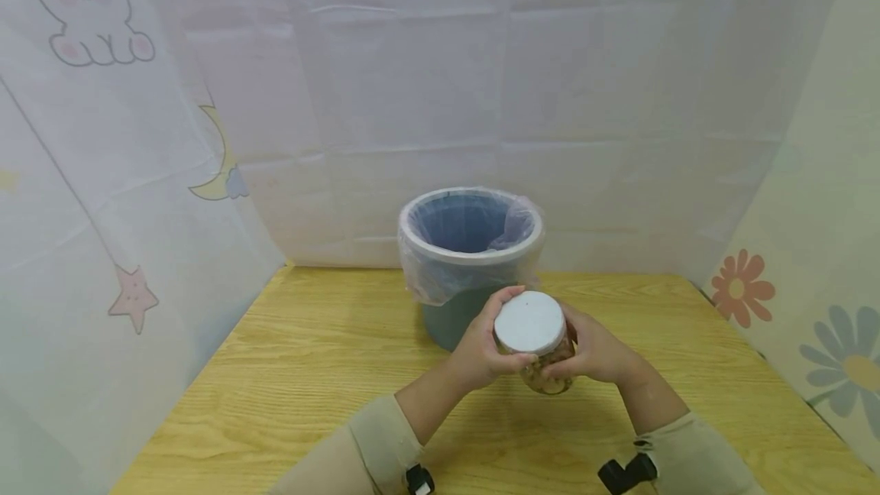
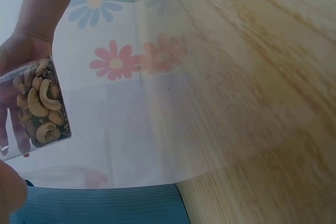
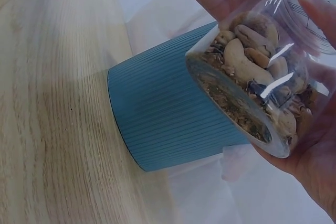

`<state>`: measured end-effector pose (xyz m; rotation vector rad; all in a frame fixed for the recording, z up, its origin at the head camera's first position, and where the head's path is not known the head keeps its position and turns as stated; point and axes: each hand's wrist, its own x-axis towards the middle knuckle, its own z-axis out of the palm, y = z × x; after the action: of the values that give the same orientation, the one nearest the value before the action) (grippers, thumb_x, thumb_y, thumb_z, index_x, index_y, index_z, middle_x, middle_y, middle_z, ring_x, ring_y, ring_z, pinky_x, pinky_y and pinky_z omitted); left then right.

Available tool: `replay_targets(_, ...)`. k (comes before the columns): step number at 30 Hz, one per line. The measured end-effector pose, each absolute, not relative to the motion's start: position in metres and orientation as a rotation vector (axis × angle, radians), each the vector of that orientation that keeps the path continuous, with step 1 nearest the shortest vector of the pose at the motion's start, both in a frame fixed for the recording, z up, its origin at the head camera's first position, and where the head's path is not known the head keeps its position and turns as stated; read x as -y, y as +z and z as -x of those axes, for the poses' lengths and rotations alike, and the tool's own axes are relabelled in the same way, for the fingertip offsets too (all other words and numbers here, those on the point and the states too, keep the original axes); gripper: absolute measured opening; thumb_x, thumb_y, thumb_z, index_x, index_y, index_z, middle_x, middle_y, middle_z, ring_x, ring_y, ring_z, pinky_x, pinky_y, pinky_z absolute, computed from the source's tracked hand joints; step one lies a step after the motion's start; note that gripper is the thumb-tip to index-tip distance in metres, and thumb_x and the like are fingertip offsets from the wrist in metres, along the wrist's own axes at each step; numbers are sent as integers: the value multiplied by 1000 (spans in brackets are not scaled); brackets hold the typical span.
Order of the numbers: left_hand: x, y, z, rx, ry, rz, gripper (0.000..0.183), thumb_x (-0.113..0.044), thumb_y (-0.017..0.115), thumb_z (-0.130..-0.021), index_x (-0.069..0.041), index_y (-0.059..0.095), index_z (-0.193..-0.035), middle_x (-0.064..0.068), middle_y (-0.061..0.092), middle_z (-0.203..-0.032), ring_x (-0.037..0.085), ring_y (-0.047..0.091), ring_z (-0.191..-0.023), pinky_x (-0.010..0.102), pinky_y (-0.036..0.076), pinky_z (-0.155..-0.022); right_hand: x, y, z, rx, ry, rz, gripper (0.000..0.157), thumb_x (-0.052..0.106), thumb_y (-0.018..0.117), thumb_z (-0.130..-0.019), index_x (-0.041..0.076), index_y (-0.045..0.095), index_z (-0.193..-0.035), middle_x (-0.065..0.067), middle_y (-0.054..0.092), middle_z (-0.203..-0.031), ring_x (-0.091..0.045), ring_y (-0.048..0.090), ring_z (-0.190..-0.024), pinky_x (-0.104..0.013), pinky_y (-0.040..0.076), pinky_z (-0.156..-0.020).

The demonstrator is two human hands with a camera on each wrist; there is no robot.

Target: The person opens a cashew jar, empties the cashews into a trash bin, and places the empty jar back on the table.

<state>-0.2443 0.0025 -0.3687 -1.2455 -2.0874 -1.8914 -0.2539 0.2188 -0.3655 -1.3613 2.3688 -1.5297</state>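
A clear jar of mixed nuts (image 3: 252, 72) with a white lid (image 1: 529, 322) is held above the table, tilted, between both hands. My left hand (image 1: 486, 350) grips the lid, thumb at its near edge and fingers round its far left side. Lower down, my right hand (image 1: 596, 347) grips the jar's body from the right, its thumb across the front. Cashews and smaller nuts show through the clear wall in the left wrist view, with my right hand (image 2: 26, 51) behind them. Dark crumbs lie at the jar's bottom in the right wrist view.
Just behind the hands a blue-green ribbed bin (image 1: 450, 319) stands on the wooden table (image 1: 309, 373). A thin clear bag (image 1: 429, 277) lines it and folds over its white rim. Printed cloth (image 1: 412, 82) hangs at the back and sides.
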Motion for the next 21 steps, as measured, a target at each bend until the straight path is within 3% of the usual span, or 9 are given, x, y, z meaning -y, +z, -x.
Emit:
replay_targets(7, -3, -375, 248, 2062, -1862, 1243, 81, -6, 71, -71, -12, 27, -139, 10, 42, -132, 16, 46, -114, 31, 40, -94, -217, -367, 255, -2355, -1549, 1348, 84, -1, 77, -69, 9, 30, -138, -9, 47, -123, -18, 49, -108, -31, 42, -90)
replay_targets(12, 0, -356, 233, 2080, -1857, 1237, 79, -2, 69, -71, -1, 26, -138, 18, 41, -132, 20, 46, -114, 31, 40, -94, -217, -368, 256, -2390, -1540, 1353, 87, -1, 77, -69, 11, 29, -140, -7, 48, -123, -17, 49, -109, -31, 41, -90)
replay_targets(21, 3, -350, 233, 2063, -1839, 1293, 81, 3, 68, -72, 1, 23, -139, 21, 40, -132, 19, 46, -115, 31, 40, -95, -219, -358, 253, -2449, -1459, 1360, 93, 2, 80, -66, 14, 28, -142, -9, 45, -128, -14, 45, -115, -26, 38, -94)
